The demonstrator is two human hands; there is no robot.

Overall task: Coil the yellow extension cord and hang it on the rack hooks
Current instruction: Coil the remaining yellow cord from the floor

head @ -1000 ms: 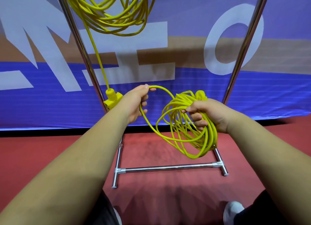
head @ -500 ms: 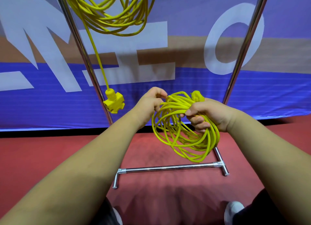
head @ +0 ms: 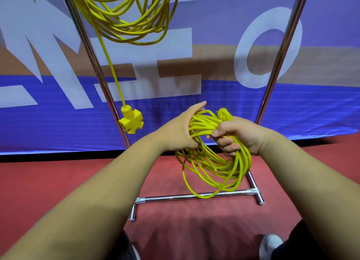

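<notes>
Left hand has come right in now. A second ago it was drawing a loop out wide, and now it sits against the bundle, just beside my right hand. Both hands are on the yellow extension cord. The left clasps the coil's left side, thumb across the front strands and fingers reaching up behind them. The right has its fingers curled tight round the gathered strands at the top. The cord's plug pokes up just above the right knuckles.

The coil hangs in loose, uneven loops below both hands, held in the air. Its lowest loop shows in front of the base bar of the chrome rack, between the two uprights. It isn't on the rack yet.

Up top, a second yellow cord is draped in loops, its top cut off by the frame edge. One tail drops to a yellow outlet block dangling beside the left upright. Behind is a blue banner with big white letters. Below is red floor, with a white shoe at the bottom right.
</notes>
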